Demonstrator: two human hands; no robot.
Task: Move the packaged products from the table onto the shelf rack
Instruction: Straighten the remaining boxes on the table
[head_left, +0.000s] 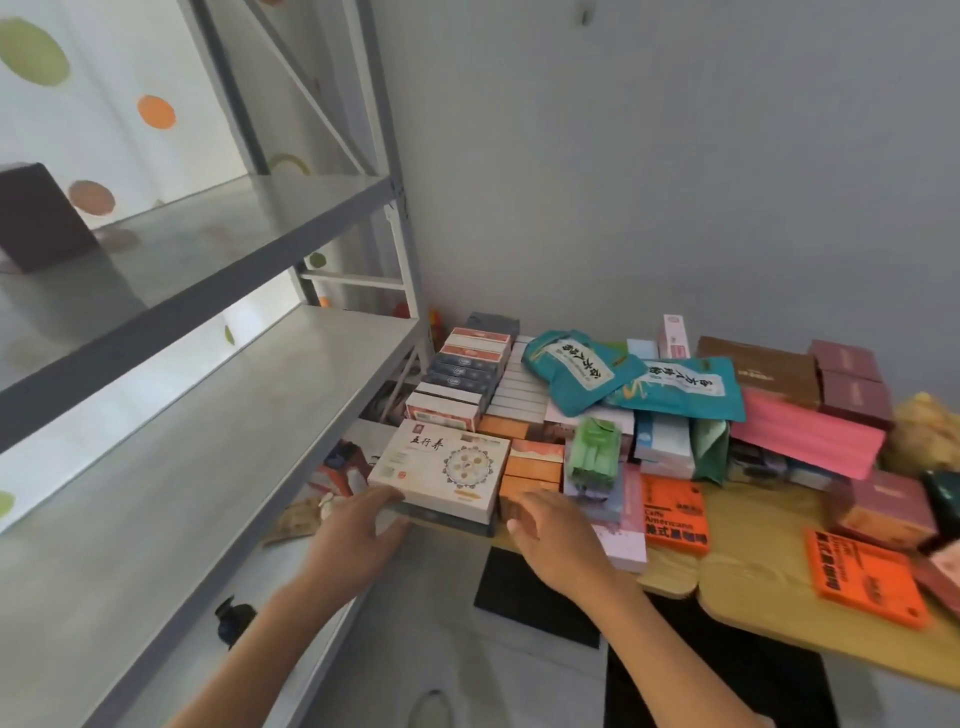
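A white flat box (445, 467) with dark lettering lies on a darker box at the near left corner of the table (753, 577). My left hand (358, 535) touches that box's near left corner, fingers fairly straight along its side and thumb by the front edge. My right hand (550, 535), slightly blurred, hovers with relaxed fingers over the orange boxes (532, 470) just right of the white box and holds nothing. The grey shelf rack (208, 441) stands on the left, its middle shelf bare.
The table is packed with products: teal pouches (623, 374), rows of small boxes (460, 376), a green packet (595, 454), pink (810, 434), brown (758, 366) and orange packs (675, 514). A dark box (36, 218) sits on the upper shelf. The wall is close behind.
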